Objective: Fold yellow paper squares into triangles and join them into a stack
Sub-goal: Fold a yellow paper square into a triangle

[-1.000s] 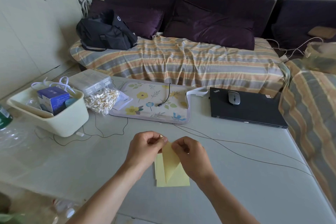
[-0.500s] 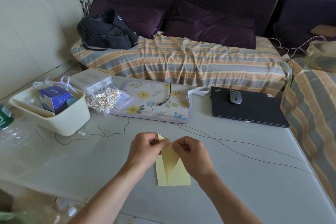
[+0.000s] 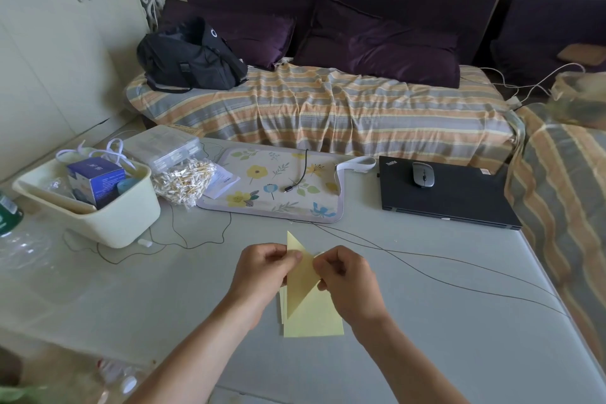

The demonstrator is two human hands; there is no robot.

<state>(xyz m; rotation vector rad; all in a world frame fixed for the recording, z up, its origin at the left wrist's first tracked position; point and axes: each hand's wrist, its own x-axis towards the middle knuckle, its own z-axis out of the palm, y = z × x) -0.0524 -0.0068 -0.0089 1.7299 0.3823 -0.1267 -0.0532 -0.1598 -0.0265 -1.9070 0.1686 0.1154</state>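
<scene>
Two bare hands meet over a grey table (image 3: 426,321), taken here as the landmark, near its front edge. At the table's far left stands a cream plastic tub (image 3: 108,223) holding a blue box (image 3: 95,180). Just right of the tub lie a clear plastic case (image 3: 164,147) and a bag of cotton swabs (image 3: 183,180). Further right, toward the table's back edge, lies a flowered mat (image 3: 275,184) with a short black cable (image 3: 300,170) on it. The left hand (image 3: 262,275) has its fingers curled, thumb and forefinger pinching the left edge of a folded yellow triangle (image 3: 301,279) held above the table. One tip of the triangle points away from the person, the other toward them. Beneath it, flat on the table, lies a small pile of yellow paper squares (image 3: 314,318), partly hidden by the triangle and both hands. The right hand (image 3: 347,282) is likewise curled, its fingertips pinching the triangle's right edge. Thin dark wires (image 3: 442,279) cross the table behind and to the right of the hands. At the table's back right lies a closed black laptop (image 3: 452,200) with a grey mouse (image 3: 423,174) on its lid. Beyond the table stands a sofa under a striped cover (image 3: 328,108), with a black bag (image 3: 190,56) at its left end.
</scene>
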